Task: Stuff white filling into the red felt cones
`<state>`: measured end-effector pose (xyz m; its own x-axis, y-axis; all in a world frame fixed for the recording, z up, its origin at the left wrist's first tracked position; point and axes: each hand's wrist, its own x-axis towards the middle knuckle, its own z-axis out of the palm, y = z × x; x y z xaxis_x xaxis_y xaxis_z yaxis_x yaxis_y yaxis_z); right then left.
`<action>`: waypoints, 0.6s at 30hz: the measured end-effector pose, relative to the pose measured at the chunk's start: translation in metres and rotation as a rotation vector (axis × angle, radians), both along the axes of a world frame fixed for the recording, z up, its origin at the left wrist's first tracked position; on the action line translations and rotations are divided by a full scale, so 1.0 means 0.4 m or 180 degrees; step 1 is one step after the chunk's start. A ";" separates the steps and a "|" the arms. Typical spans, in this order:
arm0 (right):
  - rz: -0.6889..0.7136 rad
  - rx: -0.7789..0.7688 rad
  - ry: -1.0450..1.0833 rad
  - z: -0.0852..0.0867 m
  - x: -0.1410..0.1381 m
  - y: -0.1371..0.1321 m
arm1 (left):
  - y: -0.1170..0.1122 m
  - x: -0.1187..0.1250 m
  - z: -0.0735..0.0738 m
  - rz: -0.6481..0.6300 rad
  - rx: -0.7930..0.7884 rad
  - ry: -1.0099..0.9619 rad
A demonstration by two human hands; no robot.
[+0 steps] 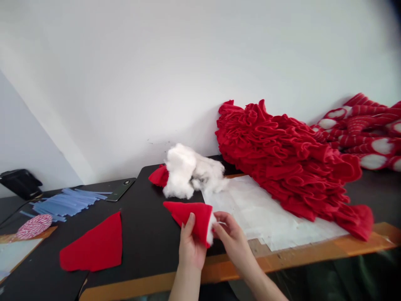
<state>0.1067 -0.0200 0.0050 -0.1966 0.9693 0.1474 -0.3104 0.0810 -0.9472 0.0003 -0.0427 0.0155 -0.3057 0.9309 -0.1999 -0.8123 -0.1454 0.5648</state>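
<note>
A red felt cone (196,213), its tip pointing left, is in the grip of my left hand (191,246), with the thumb on top. White stuffing (212,228) fills the cone's open right end. There my right hand (230,232) is closed at the opening, its fingertips pinched on the stuffing. Behind the cone lies a fluffy heap of white stuffing (181,171), with another red felt piece (159,176) at its left side. Flat on the black table to the left is a cut red felt piece (97,246).
A large pile of red felt pieces (282,154) rests on white paper (238,205) at right. Striped red tubes with stuffed ends (360,129) lie beyond it. Blue strips (65,202), striped twine (34,226), a phone (120,190) and a black object (20,184) are on the left.
</note>
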 end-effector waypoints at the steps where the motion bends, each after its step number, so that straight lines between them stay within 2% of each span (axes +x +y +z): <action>1: -0.0236 0.0185 -0.0173 -0.006 -0.001 -0.011 | 0.007 0.001 0.002 0.0132 -0.0062 0.0034; 3: -0.0477 0.0631 -0.0362 -0.011 -0.003 -0.031 | 0.010 0.007 0.004 0.0284 -0.0054 0.0162; 5: -0.0281 0.0948 -0.0496 -0.005 -0.011 -0.043 | 0.004 0.018 0.001 0.0352 0.0045 0.0276; 8: 0.0010 0.1088 -0.0719 0.014 -0.030 -0.049 | -0.013 0.037 -0.008 0.0338 0.0092 0.0323; 13: 0.0119 0.1214 -0.0823 0.021 -0.047 -0.038 | -0.021 0.050 -0.012 0.0226 0.0074 0.0214; 18: -0.0539 0.1221 -0.1139 -0.016 -0.066 -0.016 | 0.007 0.045 -0.021 0.0622 -0.0194 0.0092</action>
